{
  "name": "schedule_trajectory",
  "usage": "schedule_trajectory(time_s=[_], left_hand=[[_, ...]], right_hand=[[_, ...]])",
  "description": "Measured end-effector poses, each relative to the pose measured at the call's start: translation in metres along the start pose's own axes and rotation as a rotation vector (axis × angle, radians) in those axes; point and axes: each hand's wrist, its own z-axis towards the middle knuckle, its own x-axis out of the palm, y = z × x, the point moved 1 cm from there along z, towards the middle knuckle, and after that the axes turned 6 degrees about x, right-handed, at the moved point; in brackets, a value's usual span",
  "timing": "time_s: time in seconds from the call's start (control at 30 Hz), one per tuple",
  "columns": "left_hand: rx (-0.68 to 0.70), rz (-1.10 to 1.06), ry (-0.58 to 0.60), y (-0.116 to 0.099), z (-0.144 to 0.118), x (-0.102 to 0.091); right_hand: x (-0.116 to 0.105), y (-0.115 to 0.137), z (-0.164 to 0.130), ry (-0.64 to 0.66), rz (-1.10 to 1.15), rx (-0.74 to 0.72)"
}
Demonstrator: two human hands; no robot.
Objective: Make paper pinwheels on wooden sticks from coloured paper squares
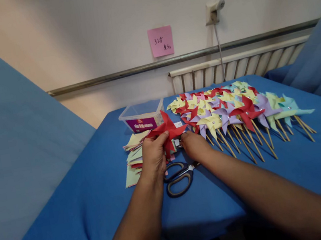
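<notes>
My left hand [153, 153] is closed, its thumb pressing the middle of a red paper pinwheel [168, 127] without a stick. To its right, my right hand [194, 145] is closed with the fingers curled down beside a small dark-and-white item [178, 143]; what those fingers grip is hidden. Stacks of coloured paper [132, 157] in yellow, green, red and pink lie partly beneath my left hand. Scissors [180, 178] with dark handles rest on the table just below both hands, their blade tips hidden under my right wrist.
Many finished pinwheels [226, 113] on wooden sticks are heaped at the right on the blue-covered table [102, 177]. A clear plastic tub [142, 116] with a purple label stands behind the paper stacks. Blue curtains hang on both sides; a radiator [240, 65] is behind.
</notes>
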Motion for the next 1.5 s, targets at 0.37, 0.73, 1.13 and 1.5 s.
schedule_trajectory(time_s=[0.37, 0.73, 1.13, 1.5], left_hand=[[-0.006, 0.011, 0.001, 0.000, 0.000, -0.001], [0.001, 0.011, -0.008, 0.000, -0.002, 0.000], [0.009, 0.020, 0.002, 0.000, -0.002, 0.000], [-0.012, 0.012, -0.001, -0.001, -0.004, 0.002]], right_hand=[[0.000, -0.007, 0.006, -0.074, 0.162, 0.102], [0.003, -0.014, 0.012, -0.105, 0.449, 0.155], [0.013, -0.026, 0.005, 0.203, 1.286, 0.135], [0.002, -0.014, -0.016, 0.126, 0.108, -0.235]])
